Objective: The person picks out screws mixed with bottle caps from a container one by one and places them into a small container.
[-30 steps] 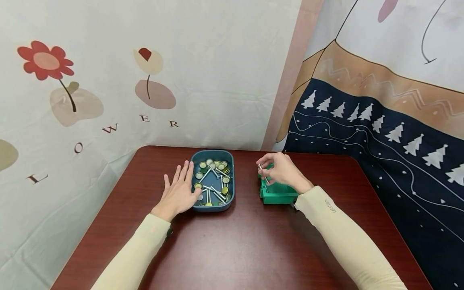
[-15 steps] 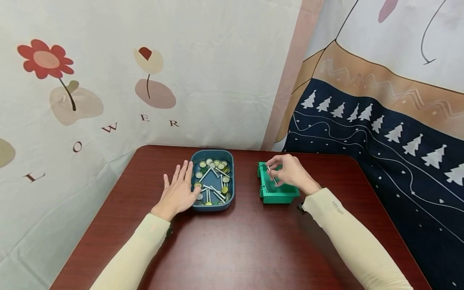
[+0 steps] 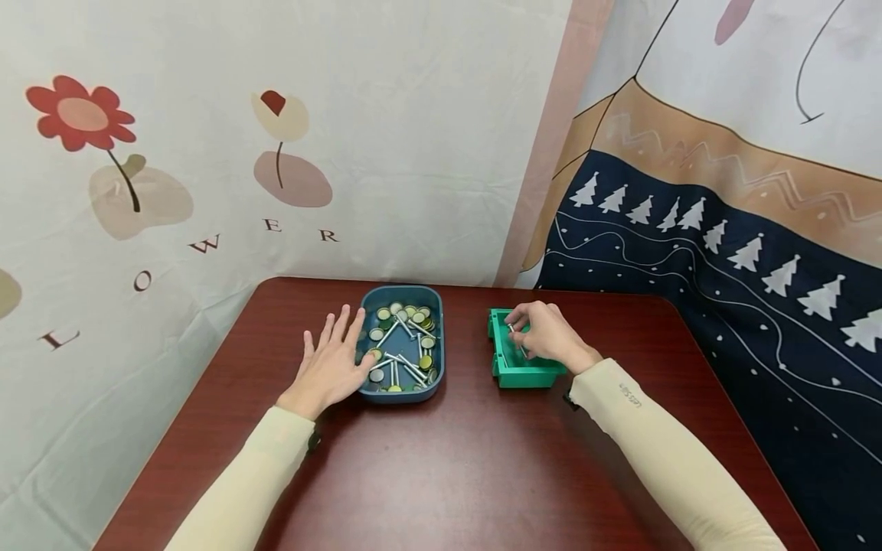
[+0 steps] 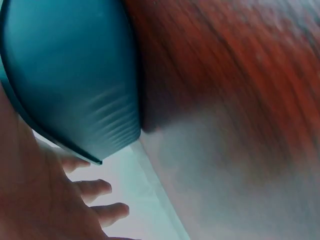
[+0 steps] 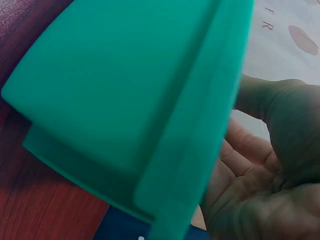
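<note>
My left hand [image 3: 332,366] rests at the left side of a blue tray [image 3: 402,396], fingers spread and straight, the thumb over the rim. Inside the tray lie several silver screws [image 3: 411,369] and several round discs [image 3: 427,360] with yellowish or pale faces. On the right, my right hand [image 3: 547,334] is above a green plastic bin [image 3: 529,378], pinching a silver screw [image 3: 515,337] between thumb and fingers. The screw points down into the bin. In the right wrist view the bin's wall [image 5: 115,90] hides the fingertips and screw.
Both containers stand apart on a dark red wooden table [image 3: 441,474], near its back edge. A printed cloth [image 3: 413,153] hangs behind the table, and a navy part with white trees [image 3: 689,260] hangs on the right.
My right hand has moved right, from over the green bin's left edge to above its inside, and lowered a little with the screw. My left hand stays at the tray, shifted slightly left.
</note>
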The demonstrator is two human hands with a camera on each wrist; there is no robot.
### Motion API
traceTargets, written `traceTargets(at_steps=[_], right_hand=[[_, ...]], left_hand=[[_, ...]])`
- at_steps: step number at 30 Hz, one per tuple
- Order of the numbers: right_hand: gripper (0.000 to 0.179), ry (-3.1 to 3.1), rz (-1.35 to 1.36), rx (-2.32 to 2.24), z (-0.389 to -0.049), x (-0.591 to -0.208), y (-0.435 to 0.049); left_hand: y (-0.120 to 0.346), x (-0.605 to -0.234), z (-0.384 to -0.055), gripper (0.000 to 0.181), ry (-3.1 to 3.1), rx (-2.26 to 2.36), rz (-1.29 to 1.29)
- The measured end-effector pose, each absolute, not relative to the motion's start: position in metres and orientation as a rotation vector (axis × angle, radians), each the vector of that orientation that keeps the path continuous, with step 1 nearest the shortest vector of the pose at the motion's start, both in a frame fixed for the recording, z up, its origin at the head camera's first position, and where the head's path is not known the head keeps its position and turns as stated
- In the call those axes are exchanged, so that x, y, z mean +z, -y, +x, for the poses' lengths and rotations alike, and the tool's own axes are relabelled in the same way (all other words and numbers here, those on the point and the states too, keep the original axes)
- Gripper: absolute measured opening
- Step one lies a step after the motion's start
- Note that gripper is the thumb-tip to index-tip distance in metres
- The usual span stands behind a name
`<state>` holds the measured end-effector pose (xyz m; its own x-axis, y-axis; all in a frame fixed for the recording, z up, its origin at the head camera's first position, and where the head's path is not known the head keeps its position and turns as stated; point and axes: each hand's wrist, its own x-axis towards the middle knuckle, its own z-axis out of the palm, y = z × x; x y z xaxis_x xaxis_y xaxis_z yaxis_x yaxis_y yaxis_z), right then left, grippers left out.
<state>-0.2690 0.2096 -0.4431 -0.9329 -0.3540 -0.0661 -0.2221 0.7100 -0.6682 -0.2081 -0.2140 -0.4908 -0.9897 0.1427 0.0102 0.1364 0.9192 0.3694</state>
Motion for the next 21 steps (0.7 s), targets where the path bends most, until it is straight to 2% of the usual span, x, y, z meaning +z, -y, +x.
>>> traceTargets(at_steps=[11,21], right_hand=[[0.031,-2.851,-0.539,-0.696,-0.272,-0.456,-0.198],[0.032,-2.828,-0.551,-0.696,-0.271,-0.452,-0.198]], left_hand=[[0.213,-0.491,-0.202,0.087,-3.045,0.606,0.217],[0.214,-0.491,-0.203,0.088,-3.047,0.591,0.207]])
